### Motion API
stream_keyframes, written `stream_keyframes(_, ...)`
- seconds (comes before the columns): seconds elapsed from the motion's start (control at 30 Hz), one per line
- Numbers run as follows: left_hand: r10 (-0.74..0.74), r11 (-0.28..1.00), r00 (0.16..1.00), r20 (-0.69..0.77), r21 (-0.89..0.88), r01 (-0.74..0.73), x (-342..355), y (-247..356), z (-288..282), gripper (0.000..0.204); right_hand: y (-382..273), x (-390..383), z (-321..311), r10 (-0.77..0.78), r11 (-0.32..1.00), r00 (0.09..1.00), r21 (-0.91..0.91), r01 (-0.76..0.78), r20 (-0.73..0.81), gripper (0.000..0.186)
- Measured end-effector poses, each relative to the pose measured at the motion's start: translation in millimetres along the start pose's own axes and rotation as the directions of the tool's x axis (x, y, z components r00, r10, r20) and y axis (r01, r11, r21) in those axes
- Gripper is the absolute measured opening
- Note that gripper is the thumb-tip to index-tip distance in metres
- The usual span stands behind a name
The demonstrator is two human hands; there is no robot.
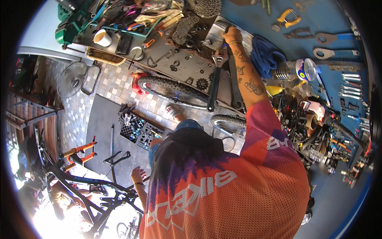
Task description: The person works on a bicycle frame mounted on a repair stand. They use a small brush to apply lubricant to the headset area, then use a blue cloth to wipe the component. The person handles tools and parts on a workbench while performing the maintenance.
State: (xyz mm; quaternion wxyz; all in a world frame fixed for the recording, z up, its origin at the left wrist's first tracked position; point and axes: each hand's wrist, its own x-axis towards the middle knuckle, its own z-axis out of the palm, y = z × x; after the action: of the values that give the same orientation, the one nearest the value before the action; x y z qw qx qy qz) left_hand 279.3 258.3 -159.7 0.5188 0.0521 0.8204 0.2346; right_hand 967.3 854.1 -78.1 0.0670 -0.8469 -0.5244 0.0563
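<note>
My right hand [232,36] reaches far over the metal workbench [167,65], its fingers curled at a shiny flat tray [221,31]. What they grip, if anything, is too small to make out. Close to that forearm lies a large adjustable wrench [217,75], its handle jutting past the bench edge. On the other side of the wrist is a crumpled blue cloth [266,55]. Low on the left, my left hand [138,174] hangs with fingers loosely apart and nothing in it, near a black bicycle frame [87,201].
A knobby tyre [175,92] stands under the bench edge. Sprockets, a chain [186,30] and a paper cup [102,38] lie on the bench. A case of small parts [139,131] sits by my legs. Tools, including yellow-handled pliers [286,20], hang on the blue wall.
</note>
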Motion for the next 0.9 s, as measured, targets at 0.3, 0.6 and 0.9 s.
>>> stream_keyframes(0.3, -0.036, 0.995, 0.997, -0.069, -0.096, 0.030, -18, -59, -2, 0.031, 1, -21, -32, -0.006, 0.659, 0.992, 0.746, -0.094, 0.130, 0.029)
stream_keyframes(0.6, -0.003, 0.997, 1.000, -0.026, 0.072, 0.004, 10, -115, 40, 0.031, -61, -131, -215, -0.223, 0.678, 0.704, 0.411, 0.609, -0.674, 0.025)
stream_keyframes(0.9, 0.019, 0.990, 0.998, -0.060, -0.136, -0.027, 7, -27, 27, 0.030, -39, 5, -258, -0.534, 0.768, 0.394, -0.234, 0.596, -0.748, 0.040)
